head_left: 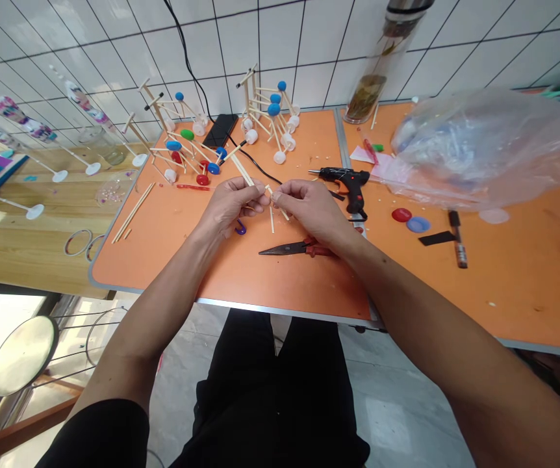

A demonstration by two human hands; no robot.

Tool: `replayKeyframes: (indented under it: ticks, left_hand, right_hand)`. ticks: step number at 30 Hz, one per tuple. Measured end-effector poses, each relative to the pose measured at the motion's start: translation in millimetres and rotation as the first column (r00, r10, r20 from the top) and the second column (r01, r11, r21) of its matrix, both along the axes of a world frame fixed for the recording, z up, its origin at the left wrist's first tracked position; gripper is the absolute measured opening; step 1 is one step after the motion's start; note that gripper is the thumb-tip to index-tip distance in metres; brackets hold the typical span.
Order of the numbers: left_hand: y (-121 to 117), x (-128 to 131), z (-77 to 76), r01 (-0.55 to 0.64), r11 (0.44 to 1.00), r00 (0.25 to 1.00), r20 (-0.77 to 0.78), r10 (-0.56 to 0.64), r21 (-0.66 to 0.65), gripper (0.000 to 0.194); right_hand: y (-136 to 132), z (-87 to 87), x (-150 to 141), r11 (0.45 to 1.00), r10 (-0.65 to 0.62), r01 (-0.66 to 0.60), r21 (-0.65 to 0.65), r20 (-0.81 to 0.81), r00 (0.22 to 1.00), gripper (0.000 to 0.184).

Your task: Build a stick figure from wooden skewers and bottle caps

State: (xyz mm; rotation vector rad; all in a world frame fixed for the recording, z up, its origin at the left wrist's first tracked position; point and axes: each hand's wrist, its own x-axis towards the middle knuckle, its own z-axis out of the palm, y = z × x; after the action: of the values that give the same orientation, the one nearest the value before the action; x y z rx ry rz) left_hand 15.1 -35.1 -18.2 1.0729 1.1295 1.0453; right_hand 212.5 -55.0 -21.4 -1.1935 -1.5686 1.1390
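Bamboo sticks [284, 212] pinched between left hand [231, 205] and right hand [312, 208] look unfinished; assembled stick-and-cap frames [274, 123] stand on the bench [299, 286].

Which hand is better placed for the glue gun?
Right, likely: the left hand and right hand both pinch wooden sticks, but the right hand sits closer to the black glue gun.

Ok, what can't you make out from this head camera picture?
- Head view: where the wooden sticks meet, hidden by the left hand and right hand.
- Head view: anything beneath the plastic bag, blurred by the bag.
- Head view: the top of the glass jar, cut off by the top edge.
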Motion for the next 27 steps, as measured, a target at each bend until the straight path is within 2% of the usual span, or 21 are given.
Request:
replayKeyframes:
  ticks: [8, 15, 27]
  left_hand:
    - [1.2, -0.2, -1.4, -0.001, 1.000, 1.000, 0.001, 0.001, -0.014, 0.025]
    - [1.0, 0.7, -0.8, -0.013, 0.999, 1.000, -0.001, 0.013, -0.036, 0.028]
    - [1.2, 3.7, 3.4, -0.028, 0.996, 1.000, 0.005, 0.028, -0.082, 0.027]
  right_hand:
    - [-0.9, 1.3, 0.4, 1.000, -0.015, 0.015, -0.001, 0.009, 1.000, 0.027]
    - [0.1, 2.2, 1.9, 1.000, -0.013, 0.013, -0.003, 0.004, 1.000, 0.036]
    - [4.9, -2.4, 4.4, 0.999, -0.032, 0.032, 0.004, 0.011, 0.999, 0.033]
